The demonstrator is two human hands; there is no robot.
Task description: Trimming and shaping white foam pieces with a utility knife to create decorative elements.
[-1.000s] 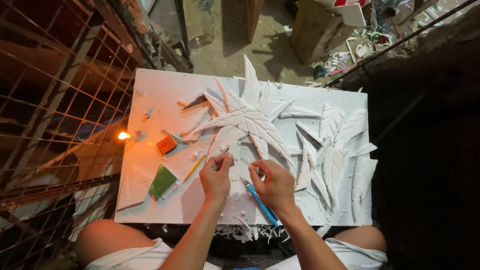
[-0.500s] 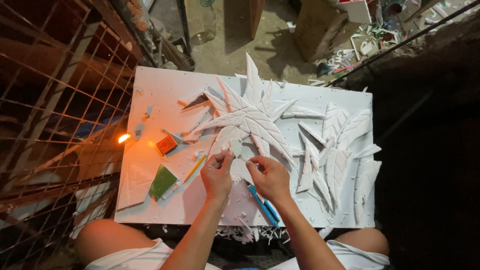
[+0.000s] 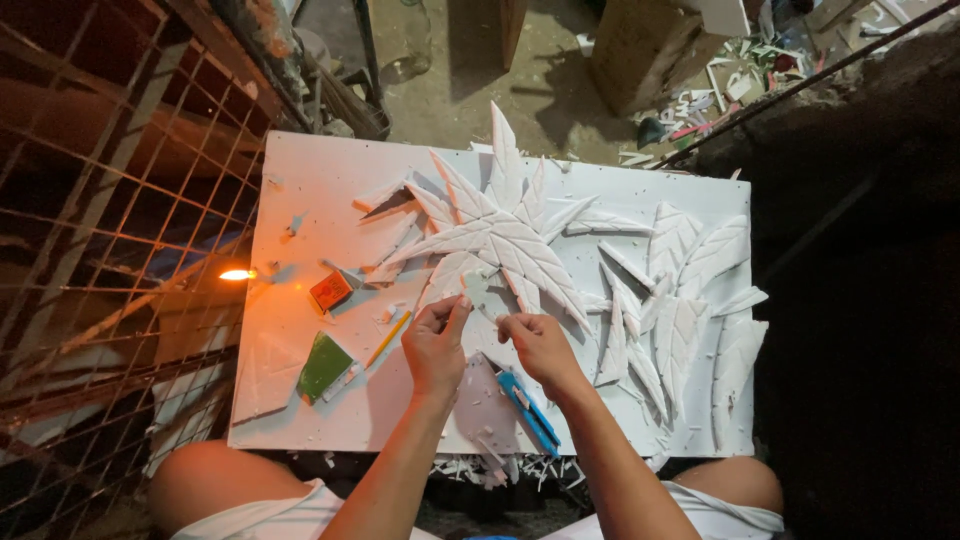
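Both hands have risen slightly: left hand [image 3: 434, 343] and right hand [image 3: 536, 344] pinch a white foam piece [image 3: 477, 290] over the carved leaves [image 3: 500, 240] on a white board [image 3: 320, 170]; concrete floor [image 3: 440, 90] beyond.

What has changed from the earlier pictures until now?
Little has changed. Both hands have lifted slightly: the left hand and right hand still pinch a small white piece between them. The blue knife, pencil and candle flame stayed put.
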